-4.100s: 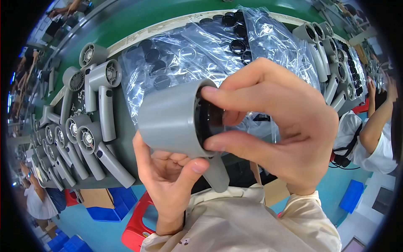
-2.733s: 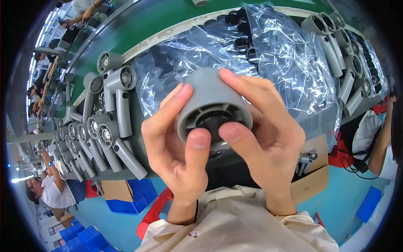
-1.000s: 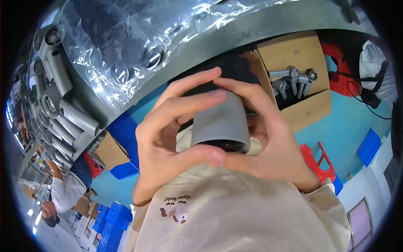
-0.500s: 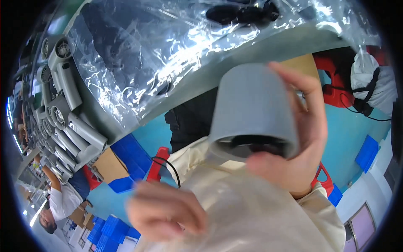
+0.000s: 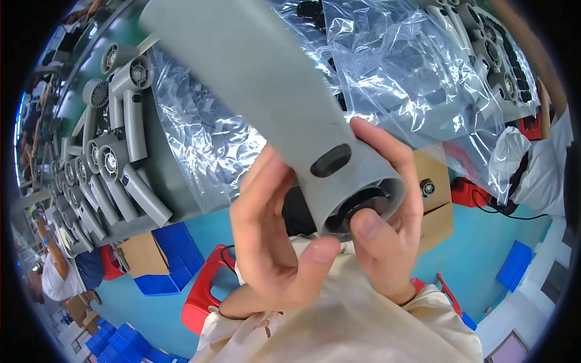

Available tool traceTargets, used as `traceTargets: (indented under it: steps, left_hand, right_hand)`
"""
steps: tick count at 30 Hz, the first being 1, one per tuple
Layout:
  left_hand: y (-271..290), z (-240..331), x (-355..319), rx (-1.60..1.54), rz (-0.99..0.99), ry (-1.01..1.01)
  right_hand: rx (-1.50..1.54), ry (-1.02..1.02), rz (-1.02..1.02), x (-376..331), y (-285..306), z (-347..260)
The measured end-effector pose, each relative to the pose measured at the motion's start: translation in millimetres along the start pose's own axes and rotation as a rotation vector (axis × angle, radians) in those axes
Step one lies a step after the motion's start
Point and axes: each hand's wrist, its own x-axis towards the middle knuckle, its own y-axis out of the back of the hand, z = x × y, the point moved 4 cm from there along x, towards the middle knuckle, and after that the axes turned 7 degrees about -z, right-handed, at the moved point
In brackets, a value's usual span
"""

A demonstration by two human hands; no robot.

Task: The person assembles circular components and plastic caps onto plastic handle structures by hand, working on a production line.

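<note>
Close to me, a grey handheld fan is tilted with its round open end toward me and its long handle running up and left. Near that end is a dark oval slot, and a black round part sits inside the opening. My right hand wraps the far right side, its thumb pressed on the black part. My left hand is curled against the fan's left side, thumb tip by the opening's rim. Its fingertips are partly hidden behind the fan.
Several grey fans lie along the table's left side, more at the far right. Clear plastic bags with dark parts cover the middle. Below stand a red stool, a blue bin and a cardboard box. Other people work at both sides.
The fan has swung from end-on to lengthwise, so its handle and slot show. My left hand has come up from low left to the fan. My right hand still holds it.
</note>
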Motion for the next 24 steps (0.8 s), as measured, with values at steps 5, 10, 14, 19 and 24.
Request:
traceTargets:
  steps: [5, 10, 14, 19, 24]
  left_hand:
    - [-8, -5, 15, 0.003, 0.083, 0.036]
    - [-1, -15, 15, 0.003, 0.131, 0.010]
    - [-4, -11, 12, -0.106, 0.160, -0.086]
    - [6, -17, 5, -0.008, 0.290, -0.002]
    - [8, -15, 6, -0.132, 0.185, 0.022]
  right_hand:
    - [-0.070, 0.198, -0.176, 3, -5, 6]
    - [-0.095, 0.255, -0.163, 8, -9, 14]
    - [-0.205, 0.285, -0.150, 7, -11, 17]
    - [-0.088, 0.256, -0.123, 10, -16, 30]
    - [-0.131, 0.328, -0.141, 10, -13, 28]
